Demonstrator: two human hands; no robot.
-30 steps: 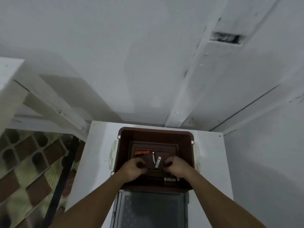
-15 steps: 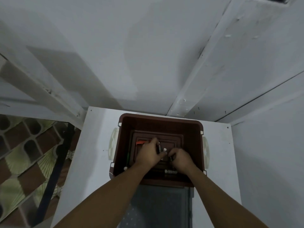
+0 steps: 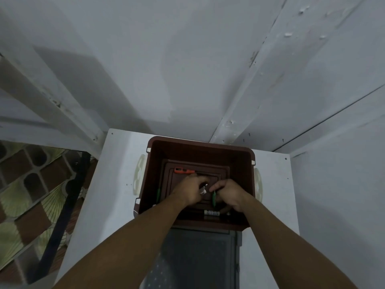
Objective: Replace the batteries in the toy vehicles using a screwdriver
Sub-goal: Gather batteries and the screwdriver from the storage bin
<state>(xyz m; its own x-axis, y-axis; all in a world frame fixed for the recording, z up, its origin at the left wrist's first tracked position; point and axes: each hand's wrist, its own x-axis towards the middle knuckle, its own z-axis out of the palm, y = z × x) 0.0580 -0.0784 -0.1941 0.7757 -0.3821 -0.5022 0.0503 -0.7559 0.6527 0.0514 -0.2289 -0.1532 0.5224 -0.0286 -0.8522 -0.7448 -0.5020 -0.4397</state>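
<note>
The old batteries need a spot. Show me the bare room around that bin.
Bare white table lies left of the brown bin and right of it. Bin's far-right floor is free. Crowded near half: left hand pinching a silvery piece, right hand gripping a green-handled tool.

My left hand (image 3: 190, 191) and right hand (image 3: 231, 195) are bare. My left forearm (image 3: 133, 243) and right forearm (image 3: 291, 247) are bare too, uncovered from wrist to the lower edge of view. Dim light hides finer detail.
</note>
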